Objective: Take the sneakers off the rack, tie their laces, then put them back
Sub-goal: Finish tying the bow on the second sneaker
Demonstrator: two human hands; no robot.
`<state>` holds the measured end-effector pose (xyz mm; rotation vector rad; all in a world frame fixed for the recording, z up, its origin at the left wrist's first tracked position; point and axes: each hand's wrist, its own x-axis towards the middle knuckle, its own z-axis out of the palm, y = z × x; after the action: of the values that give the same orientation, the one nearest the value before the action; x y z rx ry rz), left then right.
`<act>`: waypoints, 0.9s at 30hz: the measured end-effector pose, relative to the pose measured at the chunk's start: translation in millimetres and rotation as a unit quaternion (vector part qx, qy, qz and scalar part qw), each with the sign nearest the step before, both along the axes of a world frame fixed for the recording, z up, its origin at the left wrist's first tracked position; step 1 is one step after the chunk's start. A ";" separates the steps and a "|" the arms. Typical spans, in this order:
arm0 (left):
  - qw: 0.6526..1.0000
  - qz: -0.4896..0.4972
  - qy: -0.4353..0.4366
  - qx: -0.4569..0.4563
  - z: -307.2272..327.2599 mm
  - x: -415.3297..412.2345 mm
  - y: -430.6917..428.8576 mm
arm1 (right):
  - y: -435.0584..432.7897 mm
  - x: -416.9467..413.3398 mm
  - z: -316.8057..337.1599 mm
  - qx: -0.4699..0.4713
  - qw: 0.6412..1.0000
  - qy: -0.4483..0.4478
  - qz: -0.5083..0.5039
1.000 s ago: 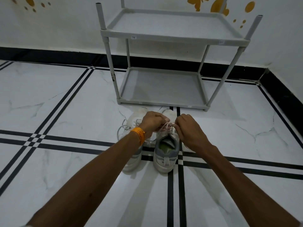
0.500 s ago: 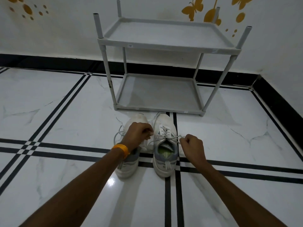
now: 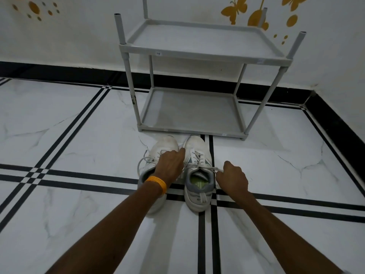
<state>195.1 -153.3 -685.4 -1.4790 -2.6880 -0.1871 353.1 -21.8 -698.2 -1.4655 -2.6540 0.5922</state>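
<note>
Two white sneakers stand side by side on the floor, toes toward the rack. The right sneaker (image 3: pixel 198 175) has a grey collar and a green insole. My right hand (image 3: pixel 233 177) is closed on a lace end drawn out to its right side. My left hand (image 3: pixel 170 165) lies over the gap between the shoes and covers the middle of the left sneaker (image 3: pixel 165 144); the other lace runs under its fingers. Loose laces of the left sneaker loop out to its left. The grey two-shelf rack (image 3: pixel 199 56) stands just beyond the toes, both shelves bare.
The floor is white marble tile with black stripe lines (image 3: pixel 88 178) crossing under the shoes. A white wall with orange butterfly stickers (image 3: pixel 235 8) and a black skirting (image 3: pixel 59 70) runs behind the rack, and a second wall closes in at the right.
My hands have pulled apart from the middle of the right sneaker, drawing its laces out sideways. The view has tilted so the rack sits lower and closer.
</note>
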 end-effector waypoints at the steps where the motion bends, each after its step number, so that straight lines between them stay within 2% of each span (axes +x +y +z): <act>1: 1.000 -0.007 0.003 -0.002 -2.0 -2.8 1.0 | 1.0 0.6 -2.6 -0.053 0.998 0.026 -0.018; 3: 1.000 0.003 -0.005 0.000 -3.2 -5.5 0.4 | 4.0 2.5 -7.7 -0.167 0.979 0.101 -0.065; 4: 1.000 0.020 -0.013 -0.001 -3.2 -6.2 -0.4 | 4.7 3.6 -7.9 -0.191 0.971 0.119 -0.076; 5: 0.999 0.039 -0.023 -0.003 -3.4 -7.1 -1.1 | 4.4 4.7 -7.5 -0.181 0.973 0.124 -0.071; 8: 0.989 0.110 -0.094 0.037 -3.5 -11.3 -1.1 | 2.3 12.4 -5.8 0.001 0.998 0.044 0.034; 9: 0.981 0.132 -0.127 0.062 -2.0 -15.1 -0.3 | 1.0 15.9 -6.3 0.050 0.996 0.026 0.068; 11: 0.964 0.159 -0.186 0.104 0.4 -23.0 0.7 | 3.9 24.2 -9.9 0.089 0.990 0.012 0.110; 15: 0.942 0.186 -0.240 0.141 2.2 -30.1 -0.3 | 11.8 29.3 -14.5 0.072 0.987 0.030 0.140; 27: 0.919 0.226 -0.279 0.164 -4.4 -28.3 -5.2 | 16.1 30.9 -17.2 -0.024 0.989 0.098 0.105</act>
<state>166.8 -158.5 -689.7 -0.7565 -3.1049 -1.1093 384.0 -5.7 -715.4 -1.0800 -2.6719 0.7766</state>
